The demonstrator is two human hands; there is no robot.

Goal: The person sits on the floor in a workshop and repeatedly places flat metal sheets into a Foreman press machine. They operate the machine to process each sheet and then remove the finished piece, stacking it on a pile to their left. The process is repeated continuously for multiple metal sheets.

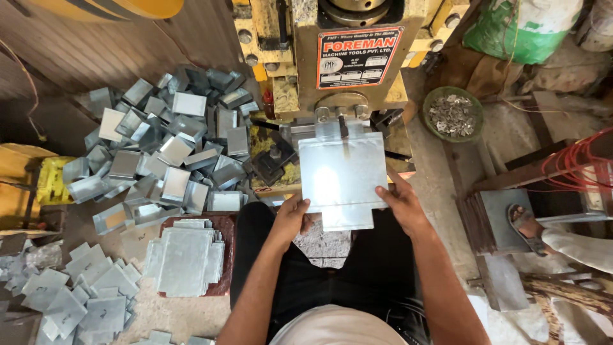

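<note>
**Hands feeding a sheet into the press**

Left hand [292,216] and right hand [399,203] are gripping a flat metal sheet [338,182] at frame centre, under the press [348,57]. Flat blanks [185,259] are waiting lower left; bent pieces [166,153] are piling upper left, suggesting work well underway

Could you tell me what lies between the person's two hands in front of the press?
In the head view, a flat metal sheet spans from the left hand to the right hand; both grip its lower corners.

Press machine [348,57] blocks ahead of both hands; formed-parts heap [169,150] crowds left of left hand [295,216]; floor right of right hand [399,206] open.
</note>
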